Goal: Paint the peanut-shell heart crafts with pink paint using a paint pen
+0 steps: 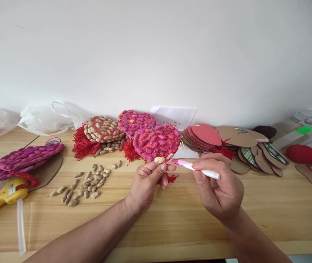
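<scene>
Peanut-covered plaque [157, 141], held above the worktop [172, 226] with its lower edge pinched in the left hand [147, 180] while the right hand [221, 184] grips a white marker [185, 164], is probably light and stiff but fragile at its peanuts [159, 160], hence best held by the rim.

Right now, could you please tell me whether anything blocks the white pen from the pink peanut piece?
Nothing visible does: the right hand holds the white pen with its tip at the lower edge of the peanut piece.
</scene>
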Action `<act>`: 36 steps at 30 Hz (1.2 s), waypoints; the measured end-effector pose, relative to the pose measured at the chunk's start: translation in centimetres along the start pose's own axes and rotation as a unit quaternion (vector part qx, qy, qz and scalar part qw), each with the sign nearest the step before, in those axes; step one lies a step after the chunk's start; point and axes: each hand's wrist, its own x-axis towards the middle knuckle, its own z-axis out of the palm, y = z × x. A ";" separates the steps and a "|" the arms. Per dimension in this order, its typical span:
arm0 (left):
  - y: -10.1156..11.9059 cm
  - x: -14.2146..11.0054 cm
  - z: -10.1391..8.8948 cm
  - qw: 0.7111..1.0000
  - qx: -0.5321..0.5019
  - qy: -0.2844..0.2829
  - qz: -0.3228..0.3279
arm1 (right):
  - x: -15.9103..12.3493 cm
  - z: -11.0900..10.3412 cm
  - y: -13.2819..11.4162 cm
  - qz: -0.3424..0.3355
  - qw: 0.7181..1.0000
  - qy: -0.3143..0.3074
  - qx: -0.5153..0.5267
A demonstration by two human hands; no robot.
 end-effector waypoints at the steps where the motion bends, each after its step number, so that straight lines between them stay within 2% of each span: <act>1: 0.0 0.0 0.0 1.000 0.001 0.000 -0.002 | 0.0 0.0 0.0 0.004 1.000 0.001 0.004; 11: 0.1 0.0 0.0 1.000 0.003 0.002 -0.004 | -0.1 0.1 0.2 0.022 0.999 0.011 0.029; 25: 0.5 -0.1 0.1 0.997 0.077 0.004 0.019 | 0.1 0.0 -0.1 -0.026 0.999 -0.015 -0.015; 29: 0.2 -0.1 0.0 0.996 0.082 0.008 0.024 | 0.1 0.0 0.0 -0.011 1.000 0.015 -0.021; 33: 0.2 -0.1 0.0 0.997 0.074 0.003 0.025 | 0.0 0.0 0.1 0.001 1.000 -0.002 0.001; 36: 0.4 -0.1 0.1 0.998 0.063 0.005 0.016 | -0.1 0.0 0.3 0.016 1.000 0.018 0.002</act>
